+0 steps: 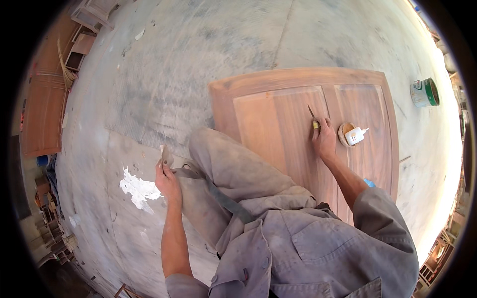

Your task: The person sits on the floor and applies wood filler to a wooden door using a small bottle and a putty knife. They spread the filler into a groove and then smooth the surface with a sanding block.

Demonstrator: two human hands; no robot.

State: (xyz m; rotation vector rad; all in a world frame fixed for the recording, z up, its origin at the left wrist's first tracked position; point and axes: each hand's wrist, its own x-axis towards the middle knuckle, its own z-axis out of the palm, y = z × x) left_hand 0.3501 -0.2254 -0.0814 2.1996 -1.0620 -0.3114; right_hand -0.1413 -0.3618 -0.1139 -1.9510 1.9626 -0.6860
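- Wooden door panel [278, 124] lies flat on the concrete floor [198, 54], right of centre in my view, with my knee bent over its near left edge.
- Far left, I see brown boards [44, 114] and small wooden frames stacked along the wall, well apart from the work.
- On the floor near my left hand there is a white smear of filler [136, 188].
- My left hand [168, 181] is off the panel, its fingers pinched around a small grey scraper or pad [166, 156] held upright above the floor.
- My right hand [324, 139] rests on the panel's middle rail, fingers closed on a thin pointed tool with a yellow grip [314, 119], its tip touching the groove between the two raised fields.
- Just beside that hand a small round dish [346, 134] sits on the panel with a white squeeze bottle [356, 134] lying in it.
- Far right, a green-and-white tin [424, 93] stands on the floor, apart from the panel.
- As I judge it, the job is midway: the wood looks evenly brown and smooth, the groove detailing is in hand, and I cannot tell how many seams are left.
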